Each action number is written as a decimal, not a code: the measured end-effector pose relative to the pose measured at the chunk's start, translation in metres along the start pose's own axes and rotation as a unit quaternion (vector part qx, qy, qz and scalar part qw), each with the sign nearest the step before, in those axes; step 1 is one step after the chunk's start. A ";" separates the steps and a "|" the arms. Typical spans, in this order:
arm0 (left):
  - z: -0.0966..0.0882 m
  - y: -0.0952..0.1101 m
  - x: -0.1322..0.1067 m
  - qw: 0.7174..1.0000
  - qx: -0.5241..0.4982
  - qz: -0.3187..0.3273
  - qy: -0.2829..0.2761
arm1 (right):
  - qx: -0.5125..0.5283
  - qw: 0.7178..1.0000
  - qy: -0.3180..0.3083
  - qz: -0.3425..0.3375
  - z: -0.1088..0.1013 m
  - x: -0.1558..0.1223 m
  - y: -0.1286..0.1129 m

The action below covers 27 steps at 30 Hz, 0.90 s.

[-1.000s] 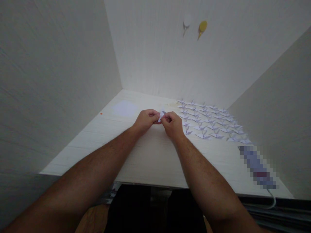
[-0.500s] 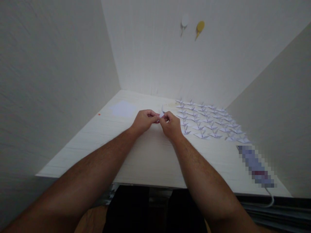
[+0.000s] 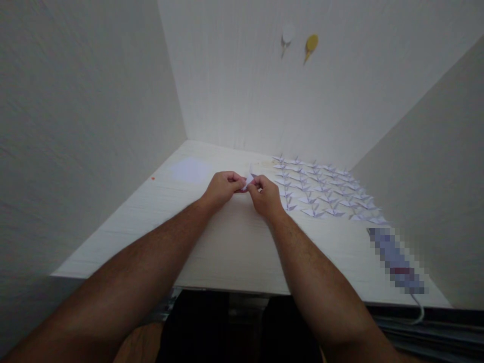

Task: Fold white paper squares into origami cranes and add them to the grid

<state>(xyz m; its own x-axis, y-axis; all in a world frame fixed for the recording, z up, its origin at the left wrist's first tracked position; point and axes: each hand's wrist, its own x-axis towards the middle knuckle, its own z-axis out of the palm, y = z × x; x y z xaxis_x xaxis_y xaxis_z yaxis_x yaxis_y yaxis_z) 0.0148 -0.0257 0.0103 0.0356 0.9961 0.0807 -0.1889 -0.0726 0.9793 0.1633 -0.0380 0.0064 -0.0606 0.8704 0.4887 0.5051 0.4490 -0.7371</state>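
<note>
A small white folded paper crane (image 3: 249, 179) is pinched between my two hands above the middle of the table. My left hand (image 3: 225, 185) grips its left side with thumb and fingers. On the other side, my right hand (image 3: 265, 193) holds it with thumb and index finger, the fingers curled. One thin point of the paper sticks up beyond my fingertips; the lower part is hidden by them. To the right of my right hand stand several rows of finished white paper cranes (image 3: 317, 214).
A stack of white paper (image 3: 191, 170) lies at the back left of the table (image 3: 234, 247). Near the left wall is a small orange speck (image 3: 153, 178). A pixelated object (image 3: 395, 259) with a cable lies at the right. Two hooks, one yellow (image 3: 312, 43), hang on the back wall.
Between my fingers the paper has turned slightly, and more of its body and its upright point now show. Both hands stay in nearly the same place.
</note>
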 end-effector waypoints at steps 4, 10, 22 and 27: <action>0.001 0.000 0.001 0.999 -0.032 -0.033 -0.011 | 0.009 1.000 -0.010 -0.004 0.001 -0.001 0.003; 0.004 0.002 -0.001 0.998 -0.036 -0.047 -0.003 | 0.039 0.999 0.004 0.021 0.001 0.000 0.002; 0.008 0.007 -0.006 0.999 0.045 -0.008 -0.008 | -0.040 0.994 0.095 0.039 -0.003 0.000 -0.004; 0.007 0.004 -0.005 0.999 0.048 0.017 -0.009 | -0.047 0.995 0.090 0.010 0.001 0.000 0.000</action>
<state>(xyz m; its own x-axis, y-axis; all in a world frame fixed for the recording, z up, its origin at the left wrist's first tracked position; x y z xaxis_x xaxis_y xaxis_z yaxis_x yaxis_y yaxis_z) 0.0208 -0.0311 0.0156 0.0477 0.9921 0.1163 -0.0947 -0.1114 0.9893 0.1624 -0.0382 0.0058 0.1009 0.8249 0.5562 0.5835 0.4037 -0.7046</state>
